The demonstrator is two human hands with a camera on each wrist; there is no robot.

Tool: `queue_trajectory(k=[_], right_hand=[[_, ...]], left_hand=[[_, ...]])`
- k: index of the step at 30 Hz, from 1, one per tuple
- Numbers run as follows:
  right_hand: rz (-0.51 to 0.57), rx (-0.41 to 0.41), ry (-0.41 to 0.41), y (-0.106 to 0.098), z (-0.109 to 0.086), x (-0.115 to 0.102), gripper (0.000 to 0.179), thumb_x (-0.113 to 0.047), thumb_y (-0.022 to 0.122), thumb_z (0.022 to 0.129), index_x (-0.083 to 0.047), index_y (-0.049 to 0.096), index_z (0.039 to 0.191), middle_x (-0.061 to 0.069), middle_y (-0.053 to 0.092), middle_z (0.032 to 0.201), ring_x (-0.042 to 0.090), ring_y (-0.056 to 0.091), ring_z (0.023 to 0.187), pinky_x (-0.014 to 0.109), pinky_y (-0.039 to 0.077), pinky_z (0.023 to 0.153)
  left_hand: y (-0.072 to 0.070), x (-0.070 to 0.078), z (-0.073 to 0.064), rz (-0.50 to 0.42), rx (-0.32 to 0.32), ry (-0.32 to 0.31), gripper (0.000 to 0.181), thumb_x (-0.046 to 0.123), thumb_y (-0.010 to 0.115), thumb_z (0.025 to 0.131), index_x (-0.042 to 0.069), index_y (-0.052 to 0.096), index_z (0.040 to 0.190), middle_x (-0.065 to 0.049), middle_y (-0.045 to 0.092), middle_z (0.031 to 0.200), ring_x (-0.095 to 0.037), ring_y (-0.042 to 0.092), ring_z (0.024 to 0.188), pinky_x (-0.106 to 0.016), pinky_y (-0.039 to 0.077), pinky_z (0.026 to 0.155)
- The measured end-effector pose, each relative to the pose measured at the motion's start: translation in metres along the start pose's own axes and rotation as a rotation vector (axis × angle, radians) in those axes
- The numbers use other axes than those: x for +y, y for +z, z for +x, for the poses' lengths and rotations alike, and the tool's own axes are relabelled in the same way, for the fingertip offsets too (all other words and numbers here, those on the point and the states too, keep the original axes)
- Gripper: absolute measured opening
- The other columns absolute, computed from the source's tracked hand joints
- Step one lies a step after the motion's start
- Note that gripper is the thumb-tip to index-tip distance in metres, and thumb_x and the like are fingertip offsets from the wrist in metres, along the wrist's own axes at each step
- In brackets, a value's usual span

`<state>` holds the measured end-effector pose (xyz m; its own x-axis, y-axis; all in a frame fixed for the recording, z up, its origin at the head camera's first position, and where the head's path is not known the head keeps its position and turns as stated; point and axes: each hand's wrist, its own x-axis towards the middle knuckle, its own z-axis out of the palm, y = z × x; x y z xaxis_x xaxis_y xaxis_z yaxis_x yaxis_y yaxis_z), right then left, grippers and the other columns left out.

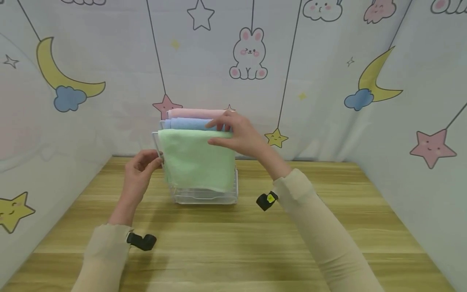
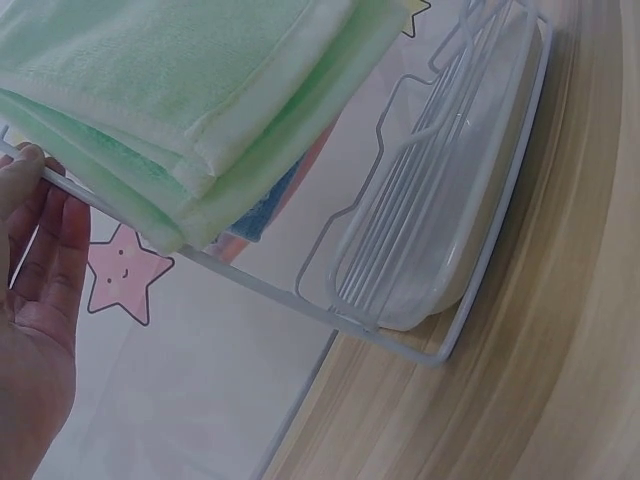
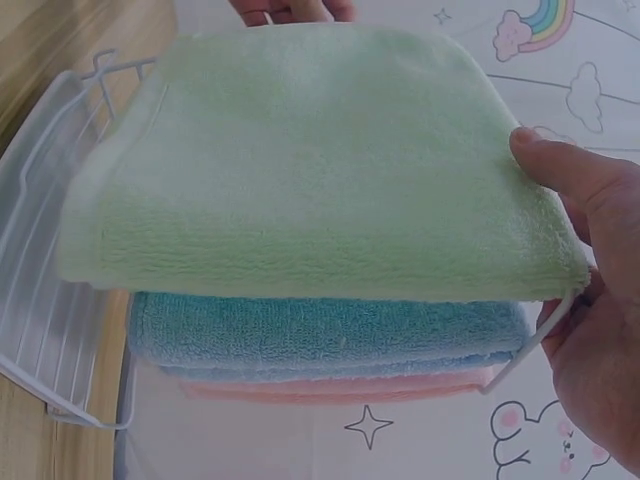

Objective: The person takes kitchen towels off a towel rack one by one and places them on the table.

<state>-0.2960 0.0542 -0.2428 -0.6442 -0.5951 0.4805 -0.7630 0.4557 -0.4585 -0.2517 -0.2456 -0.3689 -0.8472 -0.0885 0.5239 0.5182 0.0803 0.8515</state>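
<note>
A white wire rack (image 2: 437,352) stands on the table with three folded towels hung across its upper bars. The light green towel (image 1: 197,160) hangs at the front, the blue towel (image 1: 184,123) behind it, and the pink towel (image 1: 197,113) at the back. My left hand (image 1: 140,170) pinches the rack's side wire between thumb and fingertips, left of the green towel. At the upper right my right hand (image 1: 240,134) holds the green towel's top edge, thumb on its front face and fingers behind; these are partly hidden in the right wrist view.
Below the towels, a clear shallow tray (image 1: 206,199) sits at the rack's base. The wood-grain table (image 1: 219,247) extends toward me and to both sides. Close behind the rack hangs a white curtain (image 1: 310,61) printed with moons, stars and a rabbit.
</note>
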Motion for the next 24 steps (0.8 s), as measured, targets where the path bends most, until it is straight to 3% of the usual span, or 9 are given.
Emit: queue_trajectory(k=[10,14,19,24], right_hand=[[0.005,-0.027,0.083,0.0001,0.0018,-0.0025,0.030,-0.031,0.078,0.086,-0.016,0.073,0.111,0.003,0.059,0.100,0.018,0.050,0.086,0.027,0.044,0.074],[0.017,-0.009,0.074,0.0017,0.0027,-0.0010,0.025,-0.029,0.077,0.087,-0.014,0.075,0.107,0.001,0.064,0.097,0.017,0.047,0.084,0.026,0.041,0.072],[0.078,0.028,0.078,0.0031,0.0025,0.0007,0.019,-0.025,0.076,0.088,-0.013,0.077,0.102,0.002,0.058,0.082,0.017,0.043,0.080,0.025,0.034,0.069],[0.086,0.068,0.048,0.0045,0.0028,-0.0006,0.014,-0.022,0.075,0.088,-0.012,0.077,0.098,0.001,0.059,0.083,0.017,0.043,0.079,0.024,0.034,0.069]], left_hand=[[0.0007,0.0003,-0.0004,0.001,-0.004,0.005,0.015,0.007,0.065,0.095,0.006,0.066,0.110,0.011,0.071,0.102,-0.004,0.064,0.090,-0.015,0.056,0.078],[0.0009,0.0007,-0.0005,-0.009,-0.003,0.009,0.015,0.008,0.065,0.094,0.005,0.067,0.109,0.010,0.071,0.101,-0.005,0.065,0.090,-0.015,0.057,0.078],[0.0019,0.0027,-0.0010,0.006,0.006,-0.006,0.017,0.008,0.066,0.094,0.003,0.066,0.110,0.010,0.071,0.100,-0.004,0.065,0.090,-0.015,0.057,0.078],[0.0030,0.0033,-0.0017,0.002,0.016,-0.024,0.016,0.008,0.066,0.094,0.003,0.066,0.109,0.011,0.070,0.099,-0.003,0.064,0.089,-0.014,0.056,0.077]])
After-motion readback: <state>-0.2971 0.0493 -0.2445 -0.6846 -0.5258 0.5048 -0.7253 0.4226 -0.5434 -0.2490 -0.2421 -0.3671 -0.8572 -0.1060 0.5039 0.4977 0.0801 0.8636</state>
